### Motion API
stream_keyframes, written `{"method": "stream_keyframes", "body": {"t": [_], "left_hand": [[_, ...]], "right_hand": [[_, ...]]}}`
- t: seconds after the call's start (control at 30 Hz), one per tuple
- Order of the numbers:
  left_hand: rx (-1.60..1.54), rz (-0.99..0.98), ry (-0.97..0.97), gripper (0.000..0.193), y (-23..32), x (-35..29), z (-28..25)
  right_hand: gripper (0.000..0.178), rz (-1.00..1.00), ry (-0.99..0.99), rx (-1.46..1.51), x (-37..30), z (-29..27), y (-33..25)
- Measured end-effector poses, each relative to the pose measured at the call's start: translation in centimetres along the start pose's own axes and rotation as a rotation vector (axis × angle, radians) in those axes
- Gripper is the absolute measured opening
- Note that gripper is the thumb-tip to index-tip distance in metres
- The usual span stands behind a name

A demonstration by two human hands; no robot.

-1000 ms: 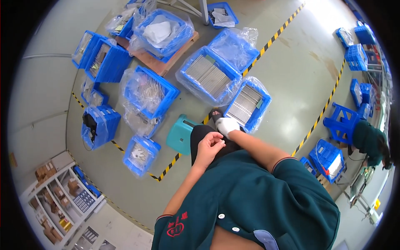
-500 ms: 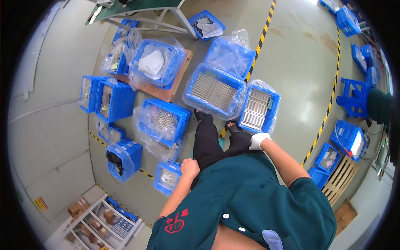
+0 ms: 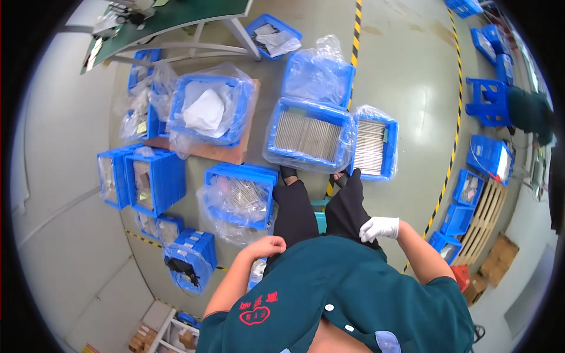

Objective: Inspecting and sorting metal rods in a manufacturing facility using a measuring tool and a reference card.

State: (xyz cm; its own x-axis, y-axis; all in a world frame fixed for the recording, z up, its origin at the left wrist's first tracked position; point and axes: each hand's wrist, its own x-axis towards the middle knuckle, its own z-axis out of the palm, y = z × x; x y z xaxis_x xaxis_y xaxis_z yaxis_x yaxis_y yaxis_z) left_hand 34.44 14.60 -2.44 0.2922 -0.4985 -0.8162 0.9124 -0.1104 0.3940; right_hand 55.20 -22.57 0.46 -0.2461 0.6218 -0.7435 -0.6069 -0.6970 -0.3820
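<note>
Black trousers (image 3: pixel 294 215), worn, below green shirt (image 3: pixel 365 282): gloved right hand (image 3: pixel 379 228) rested against them, bare left hand (image 3: pixel 268 247) set alongside; fingers bent, any grip on cloth cannot be told. Step judged a pause; for metal pieces (image 3: pixel 369 147) in blue crate (image 3: pixel 391 150), a forward reach would be required.

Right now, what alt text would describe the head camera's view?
A bare left hand and a white-gloved right hand are by dark trousers. Ahead, blue crates holding rows of slender pieces stand on a grey floor.
</note>
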Motion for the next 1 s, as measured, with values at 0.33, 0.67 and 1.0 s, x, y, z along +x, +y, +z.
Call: {"method": "stream_keyframes", "body": {"t": [0.33,0.67,1.0], "left_hand": [[0.061,-0.282,-0.333,0.008,-0.3,-2.2,-4.6],[0.872,-0.029,0.001,0.010,3.8,7.3,-8.1],[0.901,0.246,0.774,0.022,7.9,35.4,-14.0]], "right_hand": [[0.014,0.279,-0.116,0.674,3.3,6.0,6.3],[0.023,0.486,-0.180,0.513,8.2,-6.1,9.5],[0.031,-0.422,0.687,0.592,28.5,-19.1,0.0]]}}
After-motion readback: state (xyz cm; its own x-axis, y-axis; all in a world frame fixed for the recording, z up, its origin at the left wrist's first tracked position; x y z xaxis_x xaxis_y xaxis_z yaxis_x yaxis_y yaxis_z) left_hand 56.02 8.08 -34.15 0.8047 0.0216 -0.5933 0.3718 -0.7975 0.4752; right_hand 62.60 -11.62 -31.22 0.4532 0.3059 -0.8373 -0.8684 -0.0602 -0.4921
